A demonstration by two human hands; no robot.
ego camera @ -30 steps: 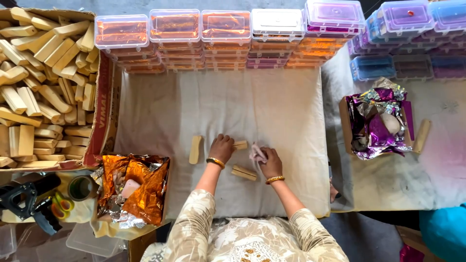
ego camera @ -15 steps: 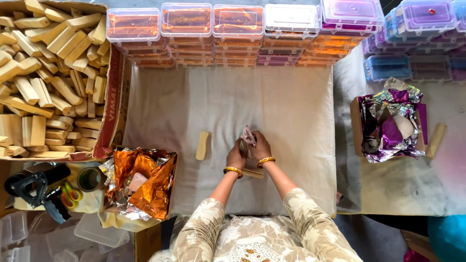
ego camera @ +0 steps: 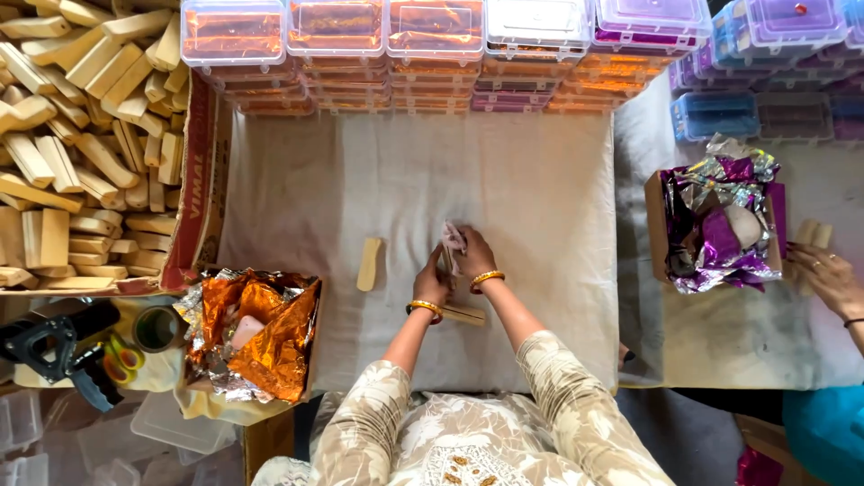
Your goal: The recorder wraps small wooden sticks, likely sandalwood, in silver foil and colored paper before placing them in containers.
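A: Okay, hands?
B: Left hand (ego camera: 433,286) and right hand (ego camera: 473,256) meet mid-cloth (ego camera: 540,198), both grips closed on one small pale wrapped piece (ego camera: 451,241).
A: Nearby?
B: Wooden block (ego camera: 368,264) just left of the hands, another (ego camera: 463,315) under the wrists. Orange foil box (ego camera: 256,328) further left.
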